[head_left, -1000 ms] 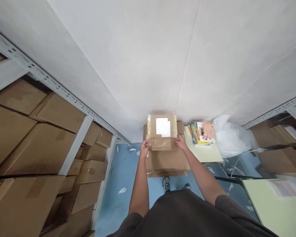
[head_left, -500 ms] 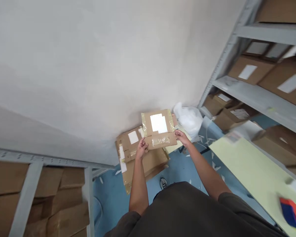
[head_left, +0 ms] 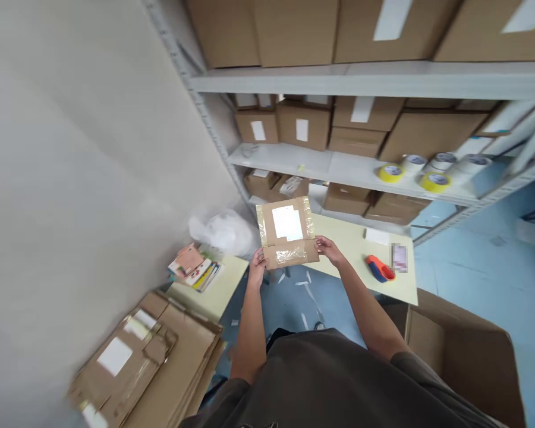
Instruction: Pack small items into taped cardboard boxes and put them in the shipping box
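Between my hands is a flattened cardboard box point(head_left: 270, 229), brown, with clear tape along its sides and lower flap and a white label on its upper panel. My left hand point(head_left: 257, 263) grips the lower left edge. My right hand point(head_left: 326, 247) pinches the right edge near the fold between the panels. Held up in front of me, the cardboard covers part of the pale table point(head_left: 334, 229) and the shelf behind it.
Shelves point(head_left: 289, 156) hold cardboard boxes and tape rolls point(head_left: 391, 173). On the table lies a red and blue tape dispenser point(head_left: 380, 268). Flattened cartons point(head_left: 182, 351) stack at lower left, near booklets point(head_left: 196, 267) and a white plastic bag point(head_left: 225, 232). A large open carton point(head_left: 468, 351) stands at right.
My view has turned right, bringing the shelves and table in front of me; the stacked cartons now appear further left. Both hands keep hold of the flattened cardboard box.
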